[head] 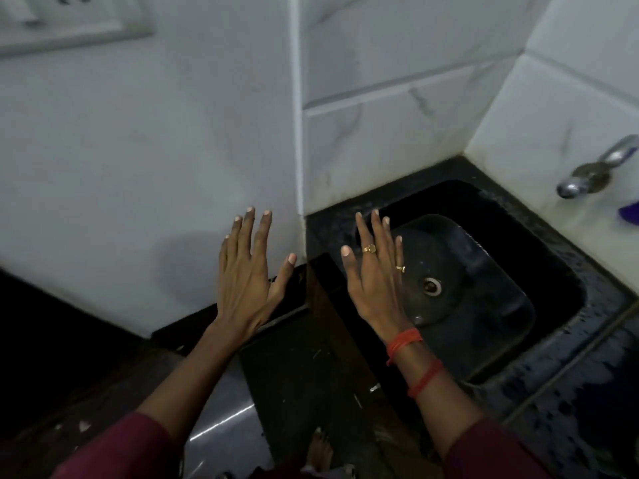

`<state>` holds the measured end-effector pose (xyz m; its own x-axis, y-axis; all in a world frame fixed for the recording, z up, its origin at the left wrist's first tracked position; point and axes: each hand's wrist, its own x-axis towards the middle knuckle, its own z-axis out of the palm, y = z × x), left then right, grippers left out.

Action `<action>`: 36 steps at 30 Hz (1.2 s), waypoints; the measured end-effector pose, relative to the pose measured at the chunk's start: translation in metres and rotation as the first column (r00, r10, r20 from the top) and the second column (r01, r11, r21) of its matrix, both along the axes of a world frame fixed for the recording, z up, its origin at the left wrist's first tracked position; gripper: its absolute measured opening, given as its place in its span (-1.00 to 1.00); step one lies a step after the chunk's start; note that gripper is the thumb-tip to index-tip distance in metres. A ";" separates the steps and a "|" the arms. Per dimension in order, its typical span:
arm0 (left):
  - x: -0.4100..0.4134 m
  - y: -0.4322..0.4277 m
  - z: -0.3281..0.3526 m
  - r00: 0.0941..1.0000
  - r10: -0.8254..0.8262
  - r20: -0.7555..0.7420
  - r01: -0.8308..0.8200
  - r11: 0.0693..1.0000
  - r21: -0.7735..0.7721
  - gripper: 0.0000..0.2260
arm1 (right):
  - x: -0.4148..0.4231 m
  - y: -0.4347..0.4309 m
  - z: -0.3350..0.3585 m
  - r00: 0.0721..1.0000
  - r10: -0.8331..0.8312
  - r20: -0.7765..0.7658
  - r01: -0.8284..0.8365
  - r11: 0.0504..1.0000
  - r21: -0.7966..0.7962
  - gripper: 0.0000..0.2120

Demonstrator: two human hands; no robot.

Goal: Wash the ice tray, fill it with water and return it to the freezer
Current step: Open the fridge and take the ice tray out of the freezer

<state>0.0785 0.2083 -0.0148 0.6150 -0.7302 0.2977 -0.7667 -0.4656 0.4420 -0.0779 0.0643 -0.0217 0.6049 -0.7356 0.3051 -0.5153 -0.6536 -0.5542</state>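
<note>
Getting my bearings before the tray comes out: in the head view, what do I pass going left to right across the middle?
White wall → left hand, open → right hand, open, with rings → sink drain → tap on the right wall. No ice tray in view.

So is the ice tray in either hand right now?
No, the left hand and right hand are both spread flat and empty near the sink.
</note>
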 end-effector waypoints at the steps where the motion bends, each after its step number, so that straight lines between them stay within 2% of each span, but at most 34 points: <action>1: 0.003 0.018 -0.001 0.999 0.032 -0.001 -0.032 0.999 0.000 -0.34 | 0.009 0.012 -0.001 0.999 0.034 -0.004 -0.034 0.999 0.002 -0.43; 11: 0.022 0.180 -0.017 0.953 0.302 -0.014 -0.301 0.953 0.030 -0.34 | 0.080 0.138 -0.011 0.950 0.306 -0.061 -0.307 0.952 -0.003 -0.41; 20: 0.018 0.331 -0.026 0.832 0.554 -0.033 -0.554 0.833 0.014 -0.34 | 0.125 0.279 -0.020 0.821 0.559 -0.114 -0.561 0.828 0.024 -0.43; 28: -0.010 0.453 -0.033 0.645 0.761 -0.076 -0.761 0.648 0.030 -0.33 | 0.145 0.399 -0.025 0.631 0.766 -0.125 -0.766 0.640 0.057 -0.41; 33: -0.038 0.504 -0.039 0.518 0.852 -0.081 -0.852 0.522 0.037 -0.34 | 0.146 0.459 -0.027 0.468 0.876 -0.116 -0.876 0.477 0.075 -0.42; 36: -0.061 0.527 -0.040 0.412 0.907 -0.083 -0.908 0.416 0.039 -0.34 | 0.144 0.492 -0.027 0.347 0.930 -0.124 -0.930 0.358 0.085 -0.41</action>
